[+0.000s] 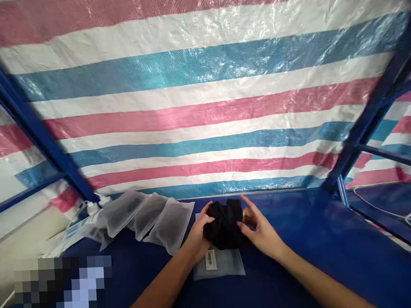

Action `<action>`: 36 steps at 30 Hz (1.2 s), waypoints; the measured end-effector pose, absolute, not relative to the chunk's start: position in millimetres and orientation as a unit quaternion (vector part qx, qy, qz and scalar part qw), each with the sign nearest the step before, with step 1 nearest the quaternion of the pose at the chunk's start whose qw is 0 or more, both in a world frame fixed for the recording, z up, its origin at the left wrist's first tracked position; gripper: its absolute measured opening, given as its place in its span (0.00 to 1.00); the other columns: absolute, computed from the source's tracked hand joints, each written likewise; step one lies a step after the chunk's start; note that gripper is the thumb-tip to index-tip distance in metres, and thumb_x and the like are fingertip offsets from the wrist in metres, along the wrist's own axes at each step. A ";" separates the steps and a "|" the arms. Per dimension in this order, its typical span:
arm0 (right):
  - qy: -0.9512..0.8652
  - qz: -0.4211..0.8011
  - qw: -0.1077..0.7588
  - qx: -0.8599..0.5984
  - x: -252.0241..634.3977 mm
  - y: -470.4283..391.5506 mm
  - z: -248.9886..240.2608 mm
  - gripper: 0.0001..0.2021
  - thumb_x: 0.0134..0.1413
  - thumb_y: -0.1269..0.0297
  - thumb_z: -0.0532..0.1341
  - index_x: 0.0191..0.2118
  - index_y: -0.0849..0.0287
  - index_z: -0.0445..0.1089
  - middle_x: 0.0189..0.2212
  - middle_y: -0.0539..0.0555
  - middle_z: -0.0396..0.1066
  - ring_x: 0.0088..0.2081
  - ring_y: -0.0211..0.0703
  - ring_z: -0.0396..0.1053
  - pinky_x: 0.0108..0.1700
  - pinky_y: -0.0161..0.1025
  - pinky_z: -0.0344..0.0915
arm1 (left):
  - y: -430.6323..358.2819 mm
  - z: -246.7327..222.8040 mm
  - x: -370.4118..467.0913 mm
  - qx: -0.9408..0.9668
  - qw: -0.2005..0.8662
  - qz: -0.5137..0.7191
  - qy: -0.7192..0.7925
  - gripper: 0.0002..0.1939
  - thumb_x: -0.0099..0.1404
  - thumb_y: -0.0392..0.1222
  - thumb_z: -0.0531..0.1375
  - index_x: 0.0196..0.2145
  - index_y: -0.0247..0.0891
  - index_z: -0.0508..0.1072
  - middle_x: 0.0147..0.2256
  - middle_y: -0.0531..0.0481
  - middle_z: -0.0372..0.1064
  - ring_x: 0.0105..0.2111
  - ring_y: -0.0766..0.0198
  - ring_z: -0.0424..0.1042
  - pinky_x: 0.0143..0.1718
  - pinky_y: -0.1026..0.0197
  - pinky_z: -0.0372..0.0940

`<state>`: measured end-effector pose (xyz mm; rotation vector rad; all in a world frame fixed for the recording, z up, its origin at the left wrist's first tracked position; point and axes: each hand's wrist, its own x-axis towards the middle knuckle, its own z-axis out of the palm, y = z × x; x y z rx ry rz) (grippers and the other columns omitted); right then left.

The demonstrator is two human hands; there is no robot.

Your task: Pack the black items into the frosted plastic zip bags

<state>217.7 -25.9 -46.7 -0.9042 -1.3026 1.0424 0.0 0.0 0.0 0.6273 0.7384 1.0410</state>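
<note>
Left hand (199, 230) and right hand (262, 231) flank a bunched, soft black cloth (224, 228) over a flat, frosted plastic bag (227, 265)

Nearest me, the bag's near end lies on the dark-blue tabletop (299, 268), sticking out toward me from under the cloth. Its long axis runs near to far, and a small white paper label (210, 259) printed with dark marks shows through at its left. I cannot tell whether the cloth rests on the bag or is held just above it.

My left hand is closed around the cloth's left side, thumb on top, fingers mostly hidden. My right hand is half open at its right edge: thumb touching, index finger stretched away toward the far side, other fingers curled. I cannot tell whether they pinch it. The cloth is a compact bundle, with no clear long axis; a smooth folded band stands at its far right, beside my right hand.

Left of my left hand, frosted, filled plastic pouches (171, 223) overlap in a row. Farther off hangs a red, white and blue striped plastic sheet (204, 122), between blue metal posts (37, 120).
</note>
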 end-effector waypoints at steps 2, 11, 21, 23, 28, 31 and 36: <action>-0.476 0.484 0.626 -0.384 232.1 -14.8 -39.9 0.39 0.55 0.63 0.71 0.71 0.49 0.61 0.37 0.47 0.77 0.38 0.42 0.74 0.45 0.39 0.70 | 3.1 -0.1 -3.2 0.269 0.759 0.488 0.337 0.35 0.59 0.31 0.63 0.65 0.40 0.71 0.51 0.46 0.81 0.46 0.56 0.81 0.46 0.61 0.73; -0.248 0.258 0.690 -0.629 362.3 33.5 -57.3 0.22 0.51 0.46 0.67 0.45 0.58 0.79 0.38 0.55 0.79 0.42 0.54 0.77 0.42 0.45 0.73 | 14.8 -3.2 -6.0 0.245 0.741 0.522 0.344 0.26 0.68 0.38 0.62 0.63 0.39 0.73 0.55 0.43 0.80 0.54 0.51 0.80 0.56 0.54 0.73; -0.802 0.090 0.362 -0.466 304.8 12.0 -45.3 0.19 0.75 0.53 0.58 0.64 0.45 0.75 0.64 0.55 0.74 0.68 0.56 0.66 0.71 0.58 0.62 | 13.9 -0.2 -13.8 0.423 0.653 0.460 0.427 0.35 0.66 0.41 0.69 0.69 0.47 0.69 0.62 0.44 0.75 0.64 0.47 0.72 0.68 0.48 0.64; -0.813 0.082 0.317 -0.482 306.1 15.3 -52.5 0.20 0.75 0.52 0.58 0.65 0.47 0.75 0.64 0.55 0.74 0.69 0.57 0.65 0.71 0.60 0.63 | 19.1 -6.2 -16.2 0.450 0.639 0.457 0.425 0.32 0.66 0.40 0.66 0.67 0.46 0.72 0.63 0.44 0.75 0.65 0.46 0.71 0.69 0.46 0.63; -0.763 0.015 0.290 -0.577 332.4 26.2 -62.3 0.15 0.73 0.52 0.59 0.52 0.51 0.80 0.50 0.58 0.81 0.55 0.59 0.75 0.60 0.57 0.73 | 30.5 -20.5 -18.8 0.548 0.546 0.447 0.449 0.19 0.65 0.46 0.67 0.53 0.42 0.83 0.69 0.44 0.67 0.67 0.42 0.68 0.69 0.46 0.64; -0.750 -0.026 0.281 -0.598 338.2 26.1 -62.5 0.20 0.70 0.55 0.60 0.63 0.54 0.74 0.51 0.61 0.80 0.53 0.61 0.75 0.58 0.56 0.73 | 28.5 -22.1 -18.6 0.633 0.470 0.413 0.456 0.22 0.65 0.53 0.70 0.53 0.42 0.83 0.66 0.40 0.70 0.64 0.42 0.72 0.65 0.46 0.68; -0.772 -0.068 0.257 -0.578 325.1 26.8 -65.0 0.36 0.68 0.67 0.55 0.78 0.46 0.50 0.69 0.55 0.68 0.73 0.64 0.54 0.69 0.65 0.60 | 21.0 -16.7 -15.0 0.705 0.371 0.387 0.465 0.24 0.68 0.45 0.66 0.60 0.44 0.78 0.60 0.44 0.77 0.60 0.47 0.75 0.62 0.47 0.70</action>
